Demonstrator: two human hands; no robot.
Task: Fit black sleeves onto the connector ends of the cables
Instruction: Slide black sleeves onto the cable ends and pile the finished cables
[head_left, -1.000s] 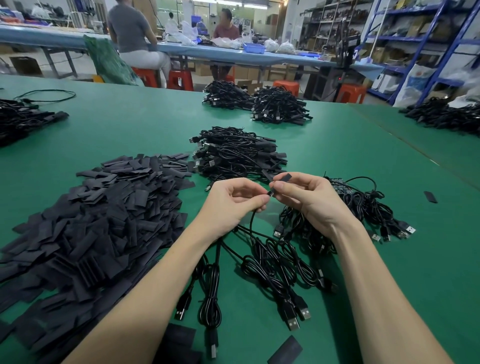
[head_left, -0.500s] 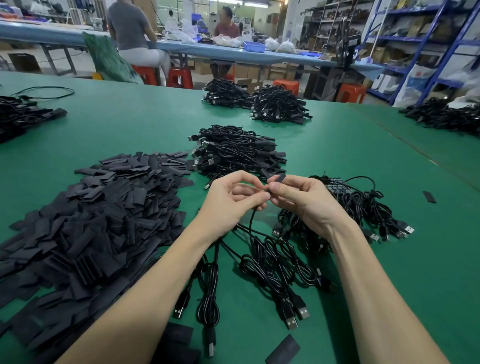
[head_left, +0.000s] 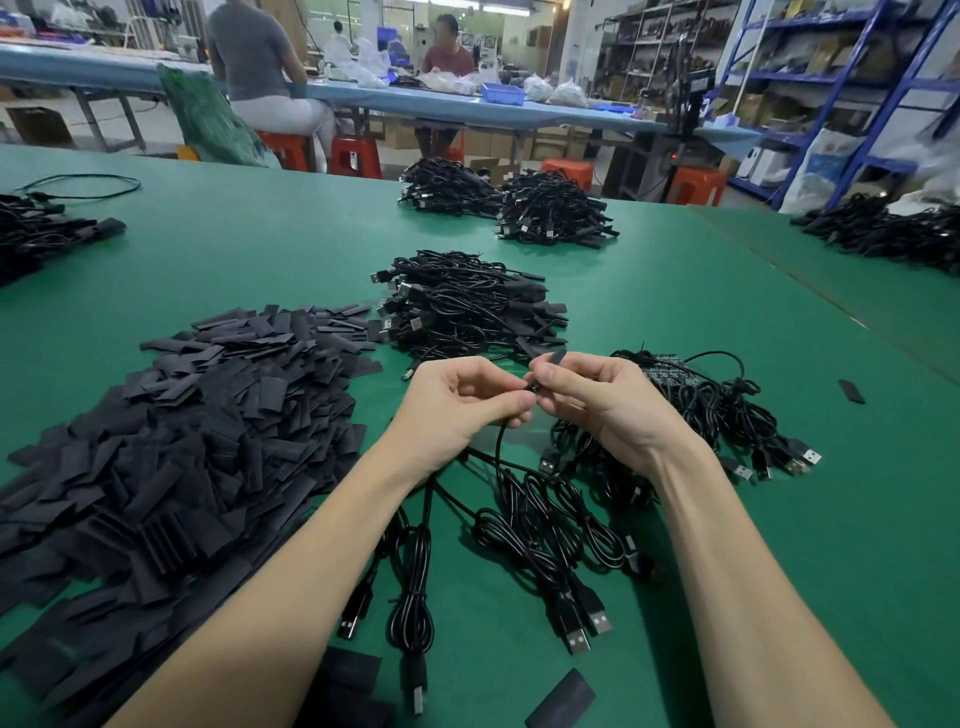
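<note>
1. Both hands had stayed close together above the green counter (head_left: 675, 322), hardly shifted since the earlier frame.
2. Right hand (head_left: 597, 400) pinched a black sleeve (head_left: 555, 358), which stuck up past its fingertips.
3. Left hand (head_left: 457, 400) pinched the cable (head_left: 500, 447) hanging below it.
4. Loose sleeves (head_left: 182, 441) lay piled at the left.

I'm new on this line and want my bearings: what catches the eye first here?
The big heap of black sleeves on the left of the green table. At centre, the left hand pinches a cable while the right hand holds a sleeve at its end. Cable piles lie behind the hands.
</note>
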